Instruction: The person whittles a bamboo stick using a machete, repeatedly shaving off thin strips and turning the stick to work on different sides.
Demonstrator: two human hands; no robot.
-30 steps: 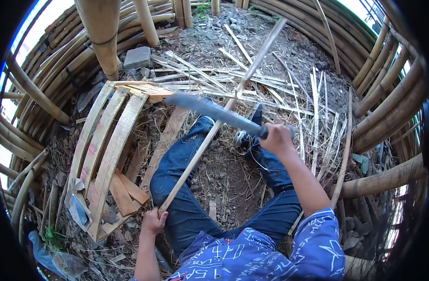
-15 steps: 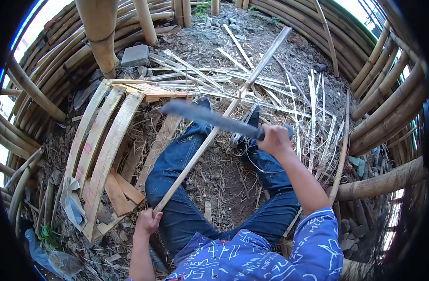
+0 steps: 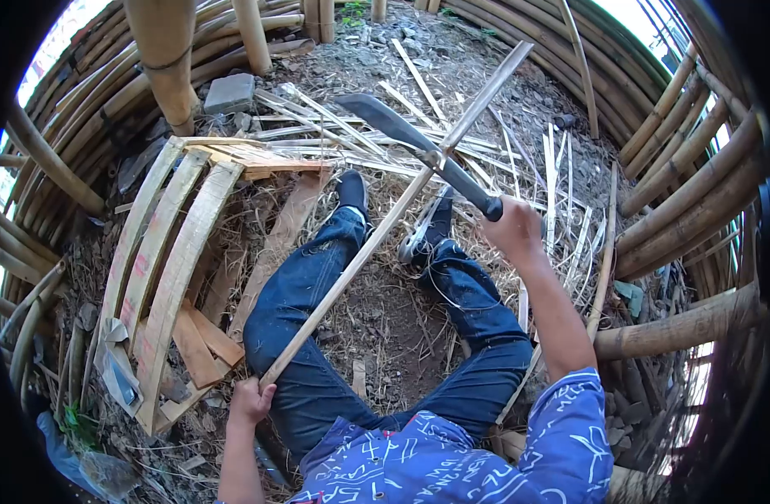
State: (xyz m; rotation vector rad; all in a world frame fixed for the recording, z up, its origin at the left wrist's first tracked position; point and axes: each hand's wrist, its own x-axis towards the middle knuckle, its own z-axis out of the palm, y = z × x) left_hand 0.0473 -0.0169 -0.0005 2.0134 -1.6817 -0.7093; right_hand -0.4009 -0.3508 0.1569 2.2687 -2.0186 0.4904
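My left hand (image 3: 252, 400) is closed around the near end of a long bamboo strip (image 3: 351, 280), beside my left knee. The strip slants away over my left leg and between my feet, its far end up at the back. My right hand (image 3: 514, 228) grips the dark handle of a machete (image 3: 393, 126). The broad blade points to the far left and crosses the bamboo strip at a node, apparently against it. Behind the blade, thin split bamboo slivers (image 3: 335, 139) lie on the ground.
A slatted wooden crate (image 3: 188, 260) lies on my left with loose board pieces. A grey block (image 3: 230, 94) sits beyond it, near a thick bamboo post (image 3: 162, 63). Bamboo rails (image 3: 696, 181) curve along the right. Dry shavings and stones cover the ground.
The machete has swung from a blurred, nearly level position to a steeper slant, its tip farther away, and now meets the bamboo strip. My left hand still holds the strip.
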